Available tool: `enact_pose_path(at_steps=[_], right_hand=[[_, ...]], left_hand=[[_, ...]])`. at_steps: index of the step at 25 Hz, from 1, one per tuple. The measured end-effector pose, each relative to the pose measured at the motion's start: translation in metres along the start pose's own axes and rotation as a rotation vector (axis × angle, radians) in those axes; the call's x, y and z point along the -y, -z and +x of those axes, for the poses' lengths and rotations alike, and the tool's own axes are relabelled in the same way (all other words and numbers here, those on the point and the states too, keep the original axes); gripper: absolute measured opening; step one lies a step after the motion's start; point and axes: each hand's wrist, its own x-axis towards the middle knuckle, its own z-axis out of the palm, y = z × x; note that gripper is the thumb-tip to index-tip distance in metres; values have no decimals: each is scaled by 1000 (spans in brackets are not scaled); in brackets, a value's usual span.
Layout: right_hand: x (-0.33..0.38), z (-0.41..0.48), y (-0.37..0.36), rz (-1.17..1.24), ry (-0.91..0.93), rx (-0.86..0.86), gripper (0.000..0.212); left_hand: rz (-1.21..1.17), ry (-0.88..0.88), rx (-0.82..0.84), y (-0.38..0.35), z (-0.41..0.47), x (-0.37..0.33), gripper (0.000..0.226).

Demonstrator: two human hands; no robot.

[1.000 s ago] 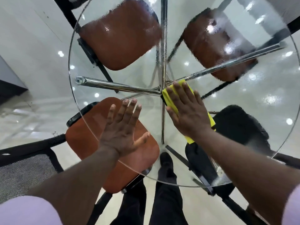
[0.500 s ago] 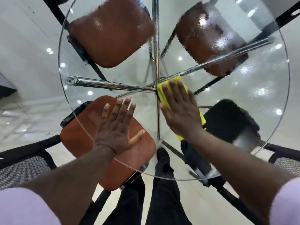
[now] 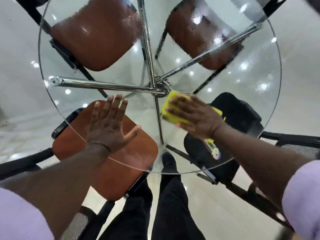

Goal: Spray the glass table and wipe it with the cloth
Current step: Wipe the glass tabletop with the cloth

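Note:
The round glass table fills the view, with chrome legs meeting at a hub under its middle. My right hand lies flat on a folded yellow cloth and presses it to the glass just right of the hub, fingers pointing left. Most of the cloth is hidden under the palm. My left hand rests flat on the near left glass, fingers spread, holding nothing. Spray film and droplets streak the far part of the glass. A small yellow and clear object with a purple tip shows below my right wrist.
Brown-seated chairs stand under the far left, the far right and the near left of the table. A black chair sits at the near right. My dark trouser legs and shoe are at the near rim.
My right hand has swung the cloth from pointing away to pointing left, drawing it back toward me beside the hub. My left hand stays planted. My view has shifted nearer over the table.

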Motion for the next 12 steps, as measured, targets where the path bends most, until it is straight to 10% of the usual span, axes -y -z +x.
enact_pose_path(at_steps=[4,9,12], right_hand=[[58,-8,-11,185,-995,-158,66],[38,-52,-5,53,-169,-31,62],[30,-55,-6,139,-723,-88,63]], left_hand=[[-5,13,30,3,0,-1,99],[-10,-1,-24,-3,0,-2,99],[1,-1,-28,-2,-2,-3,98]])
